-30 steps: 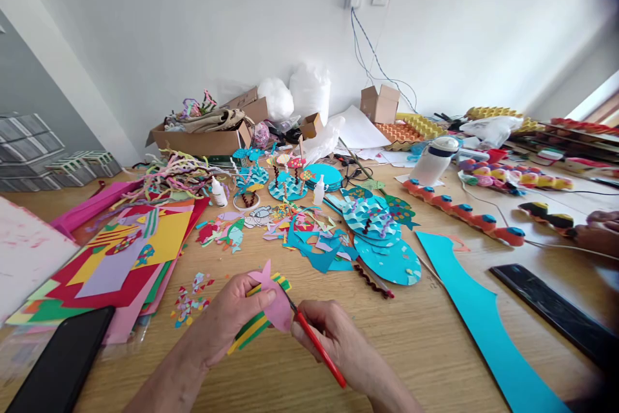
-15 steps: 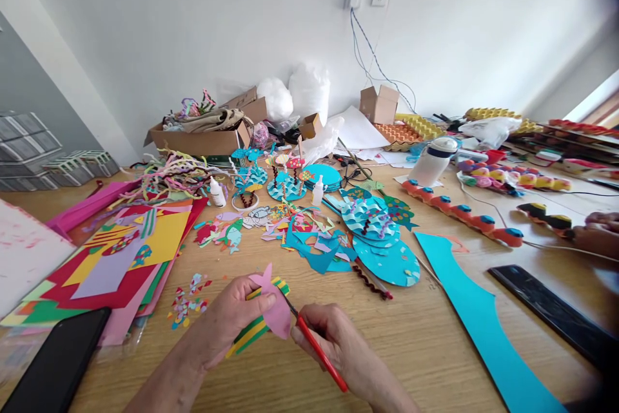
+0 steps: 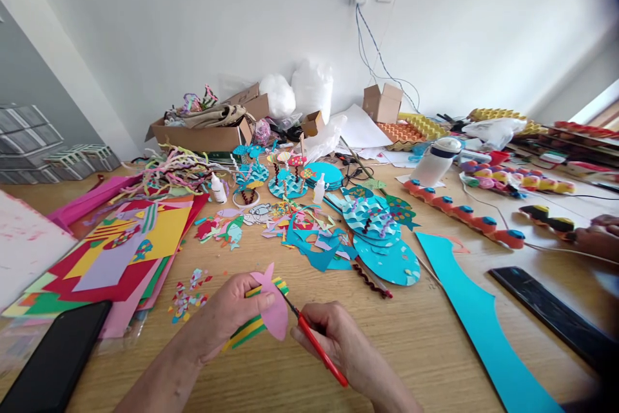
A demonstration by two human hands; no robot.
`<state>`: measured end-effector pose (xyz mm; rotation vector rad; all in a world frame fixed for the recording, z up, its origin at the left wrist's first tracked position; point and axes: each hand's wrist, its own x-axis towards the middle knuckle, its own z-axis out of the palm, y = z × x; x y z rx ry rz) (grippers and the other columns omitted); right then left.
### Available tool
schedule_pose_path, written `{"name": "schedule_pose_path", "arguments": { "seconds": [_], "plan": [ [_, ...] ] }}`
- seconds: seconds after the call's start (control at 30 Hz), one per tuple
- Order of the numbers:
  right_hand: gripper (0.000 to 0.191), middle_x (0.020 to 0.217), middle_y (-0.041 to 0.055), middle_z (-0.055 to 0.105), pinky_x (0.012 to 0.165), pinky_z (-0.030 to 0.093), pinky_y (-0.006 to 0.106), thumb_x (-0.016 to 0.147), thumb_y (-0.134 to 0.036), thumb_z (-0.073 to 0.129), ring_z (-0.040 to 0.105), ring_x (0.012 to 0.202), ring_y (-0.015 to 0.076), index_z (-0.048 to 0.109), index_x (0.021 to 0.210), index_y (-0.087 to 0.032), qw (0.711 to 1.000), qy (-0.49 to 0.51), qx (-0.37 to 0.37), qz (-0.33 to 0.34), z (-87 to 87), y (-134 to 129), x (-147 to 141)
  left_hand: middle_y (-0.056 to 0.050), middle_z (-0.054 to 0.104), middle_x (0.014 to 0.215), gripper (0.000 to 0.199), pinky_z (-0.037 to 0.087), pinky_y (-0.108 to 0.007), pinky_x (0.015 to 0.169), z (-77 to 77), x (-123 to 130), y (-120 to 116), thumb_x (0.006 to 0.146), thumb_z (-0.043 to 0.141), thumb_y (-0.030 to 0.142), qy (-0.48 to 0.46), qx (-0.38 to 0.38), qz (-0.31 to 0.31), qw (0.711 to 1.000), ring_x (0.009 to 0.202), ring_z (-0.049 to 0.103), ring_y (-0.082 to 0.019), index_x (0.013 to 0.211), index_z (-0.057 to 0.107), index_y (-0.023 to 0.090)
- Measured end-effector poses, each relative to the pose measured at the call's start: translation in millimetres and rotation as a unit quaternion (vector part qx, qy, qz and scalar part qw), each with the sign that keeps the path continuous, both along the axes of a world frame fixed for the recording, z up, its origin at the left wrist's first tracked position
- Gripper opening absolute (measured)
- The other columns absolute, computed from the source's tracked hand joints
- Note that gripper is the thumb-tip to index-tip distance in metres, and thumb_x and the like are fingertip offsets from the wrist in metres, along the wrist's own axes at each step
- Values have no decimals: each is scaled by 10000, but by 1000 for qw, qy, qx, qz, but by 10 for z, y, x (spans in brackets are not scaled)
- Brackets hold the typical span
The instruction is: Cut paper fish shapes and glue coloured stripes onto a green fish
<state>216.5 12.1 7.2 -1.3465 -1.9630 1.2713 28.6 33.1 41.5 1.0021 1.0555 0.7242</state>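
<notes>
My left hand (image 3: pixel 238 310) pinches a pink paper fish (image 3: pixel 275 313), tail up, over striped green and yellow paper (image 3: pixel 251 330). The thumb lies on the fish's front. My right hand (image 3: pixel 333 339) is wrapped round the red handles of a pair of scissors (image 3: pixel 319 348). The dark blades point up and left, with their tip at the right edge of the striped paper and the fish. Whether the blades are apart is too small to tell. Small paper bits (image 3: pixel 188 297) lie on the table left of my left hand.
Coloured sheets (image 3: pixel 111 271) and a black phone (image 3: pixel 58 355) lie left. Ahead are paper scraps (image 3: pixel 319 249), glue bottles (image 3: pixel 218 190) and blue discs (image 3: pixel 382 258). Blue card (image 3: pixel 464 297) lies right. Another person's hand (image 3: pixel 599 236) is at the far right.
The view has shifted slightly. The striped paper behind the fish has tilted a little; both hands keep nearly the same pose and hold the same things.
</notes>
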Motion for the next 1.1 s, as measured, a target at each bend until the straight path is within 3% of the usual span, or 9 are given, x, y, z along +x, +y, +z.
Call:
{"name": "schedule_pose_path", "arguments": {
  "seconds": [0.17, 0.5, 0.87, 1.1],
  "plan": [
    [397, 494, -71, 275, 416, 185, 197, 789, -392, 513, 251, 477, 66, 338, 506, -176, 1000, -5, 5, 1, -2, 3, -2, 6, 619, 637, 149, 389, -198, 615, -51, -27, 10, 657, 693, 320, 11, 11, -6, 1000, 635, 513, -128, 704, 688, 178],
    [340, 498, -75, 286, 432, 198, 193, 799, -304, 500, 273, 490, 67, 351, 523, -172, 1000, -10, 17, 9, 34, -26, -3, 1, 604, 660, 160, 375, -205, 637, 23, -15, -22, 668, 679, 327, 23, 29, -28, 999, 611, 478, -116, 684, 679, 168],
    [366, 491, -74, 276, 412, 191, 187, 819, -353, 485, 255, 478, 66, 343, 532, -175, 1000, 21, -2, 13, -20, -56, -1, 15, 577, 632, 215, 369, -204, 618, -12, -15, -38, 676, 658, 368, 20, 25, -42, 999, 592, 469, -103, 668, 642, 154],
    [404, 478, -75, 271, 400, 179, 188, 802, -393, 520, 243, 461, 64, 332, 517, -177, 1000, 27, -1, 6, -69, -32, -20, 11, 609, 677, 150, 384, -213, 689, -57, -36, -3, 692, 650, 334, 26, 39, -40, 998, 650, 498, -118, 711, 672, 187]
  ]
}}
